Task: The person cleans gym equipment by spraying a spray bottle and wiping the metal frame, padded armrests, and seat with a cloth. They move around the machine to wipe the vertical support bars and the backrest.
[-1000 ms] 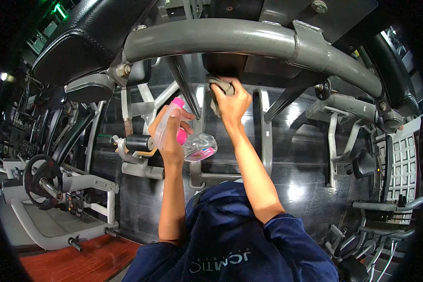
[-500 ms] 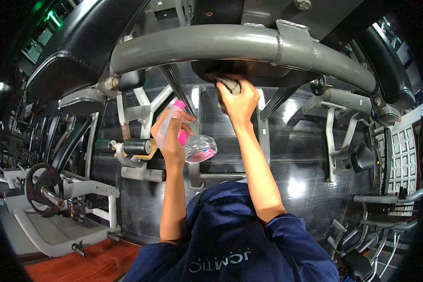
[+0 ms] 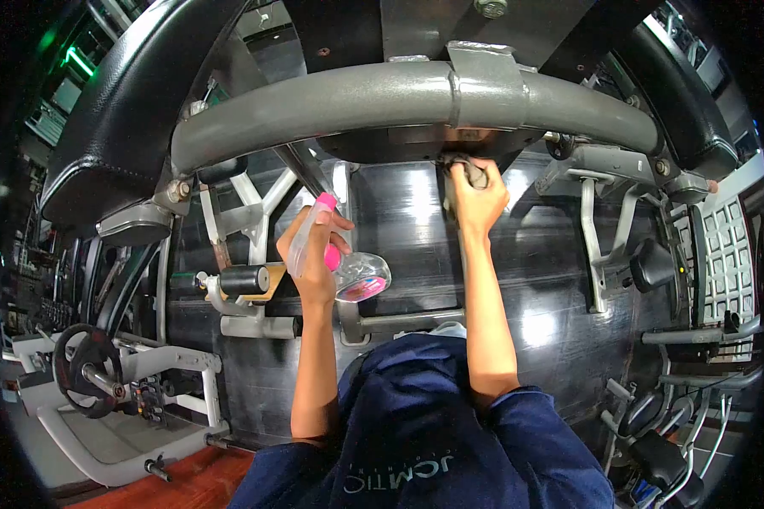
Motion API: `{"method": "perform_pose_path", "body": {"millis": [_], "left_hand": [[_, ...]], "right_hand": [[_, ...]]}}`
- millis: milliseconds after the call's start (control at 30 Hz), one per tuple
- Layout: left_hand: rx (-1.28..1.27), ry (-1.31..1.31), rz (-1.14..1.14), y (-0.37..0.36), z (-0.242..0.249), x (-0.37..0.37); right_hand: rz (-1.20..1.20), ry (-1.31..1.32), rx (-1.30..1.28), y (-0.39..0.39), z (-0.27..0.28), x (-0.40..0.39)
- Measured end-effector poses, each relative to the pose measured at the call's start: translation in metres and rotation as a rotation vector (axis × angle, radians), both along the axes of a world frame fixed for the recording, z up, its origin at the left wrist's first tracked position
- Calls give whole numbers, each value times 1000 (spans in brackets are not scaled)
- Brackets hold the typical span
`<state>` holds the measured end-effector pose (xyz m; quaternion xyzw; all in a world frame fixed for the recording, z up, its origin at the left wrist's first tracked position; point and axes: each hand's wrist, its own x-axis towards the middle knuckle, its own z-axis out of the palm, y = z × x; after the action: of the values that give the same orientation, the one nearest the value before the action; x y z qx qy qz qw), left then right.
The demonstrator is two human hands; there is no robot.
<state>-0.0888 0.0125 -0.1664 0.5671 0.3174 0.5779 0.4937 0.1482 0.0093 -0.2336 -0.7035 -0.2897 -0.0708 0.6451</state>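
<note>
My left hand (image 3: 314, 254) is closed around the neck and trigger of a clear spray bottle (image 3: 363, 273) with pink parts, tilted so its base points right. Pinched in my right hand (image 3: 481, 199) is a bunched greyish cloth (image 3: 474, 174). That hand is up at the lower edge of a black pad (image 3: 382, 146), under a thick curved grey bar (image 3: 331, 102) of a gym machine. Part of the cloth hangs below the fingers; where it meets the pad is partly hidden.
Black padded cushions flank the bar, one at the left (image 3: 102, 144) and one at the right (image 3: 683, 102). A black weight plate (image 3: 87, 371) sits on a frame at lower left. More grey machine frames (image 3: 590, 237) stand on the dark floor (image 3: 535, 280).
My right hand has moved right with the cloth along the pad's lower edge. The view has shifted, so the bar sits further left and lower. My left hand keeps hold of the bottle.
</note>
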Motion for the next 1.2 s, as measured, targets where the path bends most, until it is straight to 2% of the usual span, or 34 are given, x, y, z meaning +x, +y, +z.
{"method": "perform_pose_path", "body": {"millis": [200,233,300,400,433,533,633,667,733,900,1000,1067,1133,1200], "left_hand": [[7,52,-94,2,-4,13],[12,59,-114,1,-3,17],[31,101,-143,1,1,24],[43,100,-185,-1,6,35],[40,97,-210,-2,7,39],[31,77,-313,-8,12,53],[29,95,-504,-18,17,71],[40,128,-571,-23,21,80],[32,129,-643,-36,30,100],[83,125,-827,-66,61,159],[182,154,-885,-81,77,198],[379,171,-796,-92,89,221],[408,120,-792,-98,93,242],[311,67,-835,-103,98,258]], "right_hand": [[-60,163,200,24,-21,-23],[-36,45,240,25,-16,-37],[39,285,186,30,-13,-63],[114,222,122,25,-12,-52],[128,222,21,16,-8,-43],[18,271,153,-7,-9,-5],[133,694,562,-47,0,43],[99,711,609,-66,12,55],[28,663,705,-98,41,71],[-131,537,738,-162,92,86],[-183,481,736,-183,94,100],[-182,434,725,-193,93,109],[-220,355,705,-200,100,111],[-261,303,704,-203,100,121]]}}
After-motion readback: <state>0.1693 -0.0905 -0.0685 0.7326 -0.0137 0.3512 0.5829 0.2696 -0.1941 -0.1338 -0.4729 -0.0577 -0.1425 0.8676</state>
